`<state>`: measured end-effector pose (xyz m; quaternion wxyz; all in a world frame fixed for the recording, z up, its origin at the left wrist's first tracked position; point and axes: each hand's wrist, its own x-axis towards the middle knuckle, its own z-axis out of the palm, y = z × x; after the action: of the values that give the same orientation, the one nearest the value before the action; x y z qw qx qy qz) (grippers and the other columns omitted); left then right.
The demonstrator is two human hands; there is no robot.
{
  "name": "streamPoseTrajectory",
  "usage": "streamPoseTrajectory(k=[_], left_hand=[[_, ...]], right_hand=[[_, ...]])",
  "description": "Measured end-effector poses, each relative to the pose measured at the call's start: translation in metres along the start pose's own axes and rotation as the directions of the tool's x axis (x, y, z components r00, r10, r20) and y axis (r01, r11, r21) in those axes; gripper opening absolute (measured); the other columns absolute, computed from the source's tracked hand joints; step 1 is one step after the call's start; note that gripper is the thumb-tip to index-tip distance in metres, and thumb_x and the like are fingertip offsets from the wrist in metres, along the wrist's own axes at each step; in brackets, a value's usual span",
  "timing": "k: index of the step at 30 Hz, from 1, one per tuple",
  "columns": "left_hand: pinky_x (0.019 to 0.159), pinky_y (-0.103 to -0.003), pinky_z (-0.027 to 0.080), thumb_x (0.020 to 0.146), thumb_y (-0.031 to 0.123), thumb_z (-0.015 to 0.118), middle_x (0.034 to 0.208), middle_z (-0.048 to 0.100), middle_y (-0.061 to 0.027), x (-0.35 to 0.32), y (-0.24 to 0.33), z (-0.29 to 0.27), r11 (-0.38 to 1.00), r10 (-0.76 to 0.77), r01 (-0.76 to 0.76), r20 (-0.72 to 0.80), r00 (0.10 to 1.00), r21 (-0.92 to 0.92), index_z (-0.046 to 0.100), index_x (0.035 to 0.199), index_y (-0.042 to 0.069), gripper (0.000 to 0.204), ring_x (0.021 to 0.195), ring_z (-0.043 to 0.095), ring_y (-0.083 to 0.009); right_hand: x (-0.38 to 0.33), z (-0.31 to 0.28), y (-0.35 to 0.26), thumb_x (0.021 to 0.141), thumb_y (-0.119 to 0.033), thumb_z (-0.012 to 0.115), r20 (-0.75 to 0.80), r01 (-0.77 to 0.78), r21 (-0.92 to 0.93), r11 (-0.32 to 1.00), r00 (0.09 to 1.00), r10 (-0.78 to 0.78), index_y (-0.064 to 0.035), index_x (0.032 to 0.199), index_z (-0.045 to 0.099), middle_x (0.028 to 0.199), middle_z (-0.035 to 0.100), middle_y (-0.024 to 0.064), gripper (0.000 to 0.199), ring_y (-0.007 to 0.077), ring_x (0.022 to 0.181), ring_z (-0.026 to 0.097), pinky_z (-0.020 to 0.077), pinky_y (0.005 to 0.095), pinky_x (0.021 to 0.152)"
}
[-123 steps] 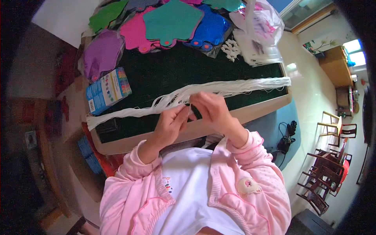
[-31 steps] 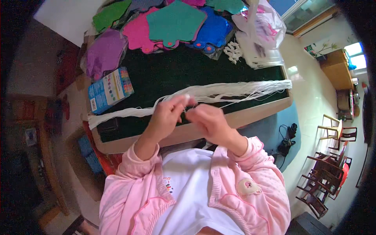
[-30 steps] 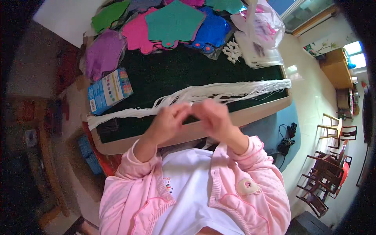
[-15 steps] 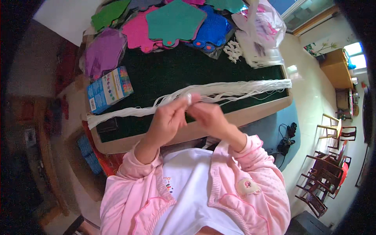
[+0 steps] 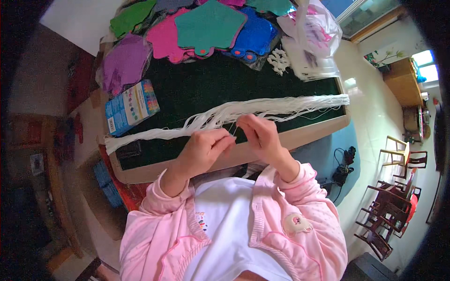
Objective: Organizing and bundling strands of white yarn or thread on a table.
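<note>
A long bundle of white strings (image 5: 281, 107) lies across the dark green table top (image 5: 201, 89), from the left edge to the right edge. My left hand (image 5: 204, 149) and my right hand (image 5: 260, 136) meet just in front of the bundle's middle. Both pinch a thin white strand (image 5: 233, 129) between fingertips, the two hands almost touching. Pink sleeves cover both forearms.
A blue box (image 5: 131, 107) lies at the table's left. Coloured star-shaped felt pieces (image 5: 208, 25) are stacked at the far side, with a purple one (image 5: 124, 63) at the left. A plastic bag (image 5: 311, 40) sits at the far right. Wooden chairs (image 5: 393, 196) stand on the floor to the right.
Both hands have stayed at the middle of the string bundle, working their fingers. They parted a little and came together again, now pinching one strand slightly lower.
</note>
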<state>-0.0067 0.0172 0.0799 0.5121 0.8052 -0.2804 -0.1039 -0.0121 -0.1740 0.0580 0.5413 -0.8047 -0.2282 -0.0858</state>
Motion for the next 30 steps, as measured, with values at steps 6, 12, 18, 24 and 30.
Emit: streamPoseTrajectory(k=[6,12,18,24,30], left_hand=[[0.054,-0.024,0.045,0.091,0.008,0.049,0.071,0.056,-0.0037,0.008,0.015,0.002,0.772,-0.234,0.191,0.008,0.972,-0.607,0.055,0.111,0.001,0.023,0.059,0.054,-0.0090],[0.050,-0.024,0.043,0.091,0.014,0.050,0.072,0.060,-0.0031,-0.003,0.004,0.008,0.918,-0.235,0.227,0.015,0.972,-0.325,0.062,0.086,0.002,0.018,0.058,0.053,-0.0084],[0.048,-0.016,0.039,0.091,0.010,0.048,0.076,0.063,-0.0052,0.008,0.008,0.017,0.819,-0.245,0.088,-0.206,0.947,-0.567,0.061,0.100,-0.001,0.019,0.058,0.054,-0.0079],[0.053,-0.025,0.043,0.088,0.005,0.049,0.073,0.058,-0.0092,-0.002,-0.006,0.008,0.968,-0.168,0.174,0.047,0.985,-0.183,0.054,0.114,0.003,0.027,0.058,0.055,-0.0127],[0.048,-0.021,0.039,0.087,0.007,0.053,0.075,0.061,-0.0022,0.008,0.012,0.003,0.989,-0.143,0.146,-0.132,0.981,0.020,0.059,0.106,0.001,0.021,0.054,0.048,-0.0054]], right_hand=[[-0.010,0.011,-0.003,0.077,0.005,0.055,0.071,-0.002,0.035,0.999,0.997,-0.001,-0.0013,0.091,0.054,0.072,0.055,0.0158,0.015,0.0331,0.064,0.056,0.0441,0.0350,0.055],[0.000,0.004,-0.002,0.080,0.007,0.053,-0.057,0.016,0.022,1.000,0.998,-0.015,0.0017,0.086,0.056,0.071,0.057,0.0135,0.008,0.0268,0.060,0.057,0.0447,0.0289,0.054],[-0.006,0.008,-0.005,0.079,0.004,0.054,0.070,-0.038,0.084,0.996,0.997,0.032,-0.0013,0.091,0.053,0.070,0.052,0.0155,0.012,0.0316,0.060,0.052,0.0431,0.0316,0.054],[0.001,0.002,-0.004,0.078,0.006,0.053,0.007,-0.024,0.028,0.999,1.000,0.023,-0.0004,0.086,0.054,0.070,0.054,0.0143,0.011,0.0288,0.060,0.055,0.0436,0.0310,0.053],[-0.004,0.008,-0.004,0.075,0.007,0.054,0.037,-0.063,0.038,0.997,0.997,0.061,-0.0021,0.090,0.054,0.070,0.054,0.0153,0.017,0.0332,0.062,0.055,0.0440,0.0338,0.054]])
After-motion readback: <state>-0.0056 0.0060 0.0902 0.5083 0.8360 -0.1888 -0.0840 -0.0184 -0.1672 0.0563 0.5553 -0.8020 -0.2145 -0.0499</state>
